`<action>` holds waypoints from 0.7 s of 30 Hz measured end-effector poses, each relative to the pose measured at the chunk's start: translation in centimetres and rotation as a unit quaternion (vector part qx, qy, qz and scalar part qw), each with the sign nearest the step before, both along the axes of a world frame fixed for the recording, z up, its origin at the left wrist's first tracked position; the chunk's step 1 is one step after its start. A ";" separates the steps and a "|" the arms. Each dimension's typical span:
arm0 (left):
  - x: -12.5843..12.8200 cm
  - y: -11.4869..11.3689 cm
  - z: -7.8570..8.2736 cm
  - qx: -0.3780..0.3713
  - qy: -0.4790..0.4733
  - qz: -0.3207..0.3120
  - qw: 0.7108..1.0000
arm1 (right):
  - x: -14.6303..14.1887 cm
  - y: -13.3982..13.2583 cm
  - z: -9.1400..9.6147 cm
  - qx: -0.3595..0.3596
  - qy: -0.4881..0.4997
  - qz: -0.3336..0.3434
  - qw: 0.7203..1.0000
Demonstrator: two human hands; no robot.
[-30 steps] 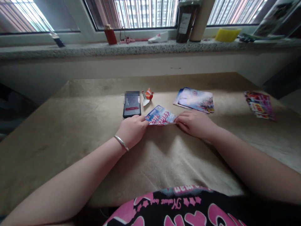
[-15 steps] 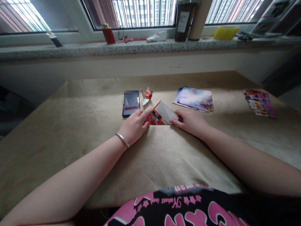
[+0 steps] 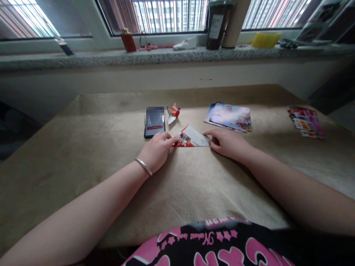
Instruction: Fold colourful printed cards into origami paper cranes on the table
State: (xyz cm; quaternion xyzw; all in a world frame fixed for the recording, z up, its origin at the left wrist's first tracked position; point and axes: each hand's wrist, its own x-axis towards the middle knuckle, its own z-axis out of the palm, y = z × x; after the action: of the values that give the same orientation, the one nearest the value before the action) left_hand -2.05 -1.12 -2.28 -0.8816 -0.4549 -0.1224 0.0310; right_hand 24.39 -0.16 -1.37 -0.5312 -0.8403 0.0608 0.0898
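On the table lies a sheet of paper folded into a triangle [image 3: 195,139], its left part red and printed with a colourful picture, its right part white with small print. My left hand [image 3: 158,149], with a silver bangle at the wrist, has its thumb and index finger closed at the left corner. At the right corner my right hand [image 3: 229,144] presses with thumb and index finger, the other fingers curled under. Just behind the triangle stands a small folded paper figure [image 3: 173,111] in red, orange and white.
A phone [image 3: 154,123] lies beyond my left hand. Glossy picture sheets [image 3: 231,116] are stacked past my right hand, and colourful cards [image 3: 305,122] lie at the far right. A red lighter-like object [image 3: 128,41], a dark jar [image 3: 217,27] and a yellow item [image 3: 266,39] stand on the windowsill.
The paper's peak has come down, and the triangle now looks lower and flatter. My right hand has shifted slightly right, my left hand slightly left. Other things stay put.
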 end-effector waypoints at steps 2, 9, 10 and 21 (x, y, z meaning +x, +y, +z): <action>-0.1 -0.2 0.0 0.007 0.008 -0.006 1.000 | 0.2 0.0 -0.2 0.005 -0.007 0.007 1.000; -0.6 0.3 -0.1 0.018 -0.022 -0.033 0.999 | 0.5 0.3 -0.2 -0.018 0.043 0.004 0.999; -0.7 0.4 -0.1 0.015 -0.034 -0.042 0.998 | 0.6 0.3 -0.2 -0.029 0.065 0.003 0.997; 0.0 0.3 0.8 0.078 -0.174 -0.104 0.976 | 0.5 0.3 -0.4 0.082 0.218 0.079 0.969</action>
State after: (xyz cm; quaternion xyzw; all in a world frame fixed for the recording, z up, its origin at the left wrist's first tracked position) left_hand -2.08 -0.84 -1.52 -0.8840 -0.3482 -0.3118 0.0069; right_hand 24.91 0.17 -1.78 -0.4279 -0.8417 0.1131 0.3093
